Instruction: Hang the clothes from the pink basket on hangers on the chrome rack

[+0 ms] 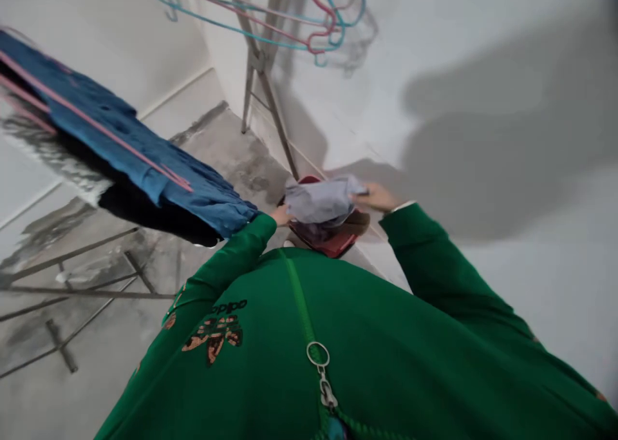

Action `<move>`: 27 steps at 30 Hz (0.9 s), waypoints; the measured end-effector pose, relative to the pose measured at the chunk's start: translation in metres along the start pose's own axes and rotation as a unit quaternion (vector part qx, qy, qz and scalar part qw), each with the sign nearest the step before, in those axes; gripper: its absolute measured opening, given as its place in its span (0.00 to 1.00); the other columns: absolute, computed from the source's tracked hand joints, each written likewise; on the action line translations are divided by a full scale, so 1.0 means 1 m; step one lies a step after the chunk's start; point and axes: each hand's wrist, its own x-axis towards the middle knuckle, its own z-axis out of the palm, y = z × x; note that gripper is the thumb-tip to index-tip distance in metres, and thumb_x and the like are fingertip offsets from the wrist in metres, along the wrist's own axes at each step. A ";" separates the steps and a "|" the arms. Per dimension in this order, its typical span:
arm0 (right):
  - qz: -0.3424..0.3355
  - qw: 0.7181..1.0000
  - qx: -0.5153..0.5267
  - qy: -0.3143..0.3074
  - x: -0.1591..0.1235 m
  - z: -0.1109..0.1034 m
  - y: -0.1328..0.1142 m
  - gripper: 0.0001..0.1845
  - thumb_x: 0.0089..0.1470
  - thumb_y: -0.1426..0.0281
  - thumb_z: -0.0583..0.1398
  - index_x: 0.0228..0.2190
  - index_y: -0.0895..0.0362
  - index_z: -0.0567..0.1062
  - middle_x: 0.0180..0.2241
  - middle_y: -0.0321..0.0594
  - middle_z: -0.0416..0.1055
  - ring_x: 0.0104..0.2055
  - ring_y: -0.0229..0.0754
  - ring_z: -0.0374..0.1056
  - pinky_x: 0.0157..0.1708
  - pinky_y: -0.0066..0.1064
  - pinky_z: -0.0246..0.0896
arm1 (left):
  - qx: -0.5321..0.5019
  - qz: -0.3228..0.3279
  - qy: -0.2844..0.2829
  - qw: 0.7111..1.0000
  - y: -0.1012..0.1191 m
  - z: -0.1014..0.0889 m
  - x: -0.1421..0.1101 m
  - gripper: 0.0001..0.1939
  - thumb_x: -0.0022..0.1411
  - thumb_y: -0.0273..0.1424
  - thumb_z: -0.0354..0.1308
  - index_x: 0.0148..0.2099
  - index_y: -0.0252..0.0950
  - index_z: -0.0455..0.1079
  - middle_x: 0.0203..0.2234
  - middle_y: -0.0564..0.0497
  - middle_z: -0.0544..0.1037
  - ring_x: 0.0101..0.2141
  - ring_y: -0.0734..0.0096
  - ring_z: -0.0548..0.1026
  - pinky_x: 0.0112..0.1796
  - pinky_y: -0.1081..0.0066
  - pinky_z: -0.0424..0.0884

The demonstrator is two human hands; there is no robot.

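While stretched between both hands above a red basin (338,245), shows as a pale grey cloth (318,198), bunched and slightly blurred, with too little shape to be named as a particular garment. Pinches its right end in the right hand (379,197), with the grip closed on the fabric; holds its left end in the left hand (281,215), apparently with a closed grip too, though with fingertips partly hidden.

Looks, as a judgement, only partway along. Displays at the left, as work seemingly done, a blue garment (82,92), a black garment (145,211) and a grey-and-white patterned garment (62,156), close together beside pink hangers (111,134). Leaves unfinished, most likely, the grey cloth, not yet on any hanger. Appears also to leave some darker cloth (313,232) down in the basin, directly beneath. Cannot tell the basin's full contents past the held piece. Offers overhead several bare pink and blue hangers (332,21), near the crossed legs of a metal rack (270,98).
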 end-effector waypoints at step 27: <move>-0.327 0.870 0.254 -0.269 0.080 0.194 -0.258 0.25 0.55 0.48 0.55 0.29 0.59 0.69 0.17 0.29 0.58 0.20 0.31 0.56 0.21 0.25 0.53 | 0.309 0.281 0.580 0.699 0.077 -0.109 -0.197 0.30 0.68 0.38 0.47 0.67 0.32 0.47 0.62 0.32 0.61 0.61 0.52 0.62 0.58 0.53 0.63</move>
